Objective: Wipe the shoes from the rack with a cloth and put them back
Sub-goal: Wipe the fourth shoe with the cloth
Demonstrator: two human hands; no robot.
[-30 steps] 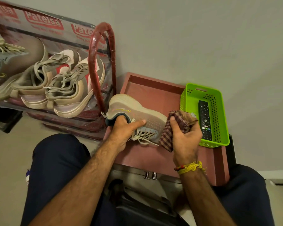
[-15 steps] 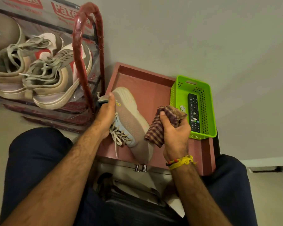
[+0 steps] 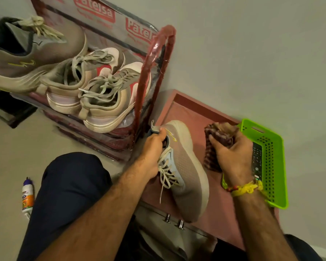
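A beige mesh sneaker lies over the pink tray, its toe pointing toward me and its laces hanging loose. My left hand grips its collar at the heel. Right of the shoe, apart from it, my right hand clutches a bunched red checked cloth. The red shoe rack, wrapped in plastic, stands at the left. On it sit a pair of beige-and-red sneakers and a matching beige sneaker.
A green plastic basket with a black remote sits on the tray's right side, under my right wrist. A small white bottle lies on the floor by my left knee. My dark-trousered knees frame the bottom.
The sneaker has swung round from lying across the tray to pointing toe-first at me. My left hand shifted to its heel collar, and the cloth came off the shoe and moved right.
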